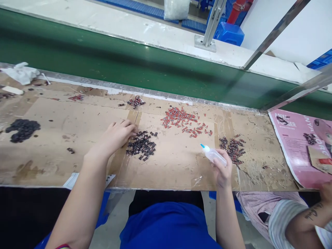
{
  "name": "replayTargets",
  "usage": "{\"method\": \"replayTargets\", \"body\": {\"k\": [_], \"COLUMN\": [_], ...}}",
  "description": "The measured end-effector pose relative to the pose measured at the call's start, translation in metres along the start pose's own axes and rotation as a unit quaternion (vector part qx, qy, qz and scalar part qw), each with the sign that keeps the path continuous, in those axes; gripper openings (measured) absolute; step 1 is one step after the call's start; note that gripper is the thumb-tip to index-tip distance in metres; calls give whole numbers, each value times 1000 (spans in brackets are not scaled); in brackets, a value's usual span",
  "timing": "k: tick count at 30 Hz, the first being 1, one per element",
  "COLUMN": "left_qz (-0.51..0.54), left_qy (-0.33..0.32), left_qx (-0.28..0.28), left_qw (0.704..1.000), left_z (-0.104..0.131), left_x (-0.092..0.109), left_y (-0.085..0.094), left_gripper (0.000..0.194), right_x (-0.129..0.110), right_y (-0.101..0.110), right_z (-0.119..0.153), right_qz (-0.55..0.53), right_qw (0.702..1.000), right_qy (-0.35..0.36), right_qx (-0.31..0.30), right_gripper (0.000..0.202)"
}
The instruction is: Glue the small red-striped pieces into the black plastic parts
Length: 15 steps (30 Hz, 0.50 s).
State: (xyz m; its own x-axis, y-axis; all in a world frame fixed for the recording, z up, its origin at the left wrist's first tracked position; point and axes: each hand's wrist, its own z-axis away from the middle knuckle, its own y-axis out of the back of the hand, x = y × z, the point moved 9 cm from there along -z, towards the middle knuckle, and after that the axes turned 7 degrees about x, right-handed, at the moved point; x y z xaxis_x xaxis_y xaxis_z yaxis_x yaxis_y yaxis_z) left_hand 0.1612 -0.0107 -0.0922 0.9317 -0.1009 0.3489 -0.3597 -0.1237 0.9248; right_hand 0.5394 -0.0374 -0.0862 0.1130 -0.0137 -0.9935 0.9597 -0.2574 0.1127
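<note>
The right fingers are wrapping around a clear squeeze bottle (215, 156), its blue tip pointing up and left over bare cardboard; the far side of their grip is hidden. The left hand (121, 133) is reaching to the upper left edge of a pile of black pieces (141, 146), fingers bent; whether they are pinching one is impossible to tell. Beyond the pile, small red parts (178, 117) are lying scattered. At the right edge, another person's hand (326, 191) is partly cut off.
</note>
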Motion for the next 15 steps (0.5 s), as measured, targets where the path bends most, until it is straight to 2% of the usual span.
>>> {"method": "replayTargets", "body": {"k": [3, 5, 7, 10, 11, 13, 15], "left_qz": [29, 62, 82, 102, 105, 94, 83], "left_qy": [-3, -17, -40, -78, -82, -70, -56], "left_qx": [48, 64, 65, 34, 41, 69, 93], "left_qw": [998, 996, 994, 991, 990, 991, 991], "left_z": [4, 11, 22, 42, 48, 57, 63], "left_x": [16, 38, 69, 116, 128, 140, 144], "left_y": [10, 7, -6, -37, -44, -52, -55], "left_gripper": [20, 19, 19, 19, 19, 18, 19], "right_x": [9, 12, 16, 23, 25, 29, 30], "right_y": [-1, -7, -15, -27, -30, -34, -36], "right_z": [1, 3, 6, 12, 15, 19, 22], "right_qz": [-92, -134, -163, -168, -157, -118, -73], "right_qw": [994, 987, 979, 974, 975, 982, 989], "right_qy": [-43, -61, -82, -110, -116, -117, -106], "right_qx": [44, 68, 90, 108, 104, 90, 76], "right_gripper": [34, 28, 26, 29, 30, 33, 33]}}
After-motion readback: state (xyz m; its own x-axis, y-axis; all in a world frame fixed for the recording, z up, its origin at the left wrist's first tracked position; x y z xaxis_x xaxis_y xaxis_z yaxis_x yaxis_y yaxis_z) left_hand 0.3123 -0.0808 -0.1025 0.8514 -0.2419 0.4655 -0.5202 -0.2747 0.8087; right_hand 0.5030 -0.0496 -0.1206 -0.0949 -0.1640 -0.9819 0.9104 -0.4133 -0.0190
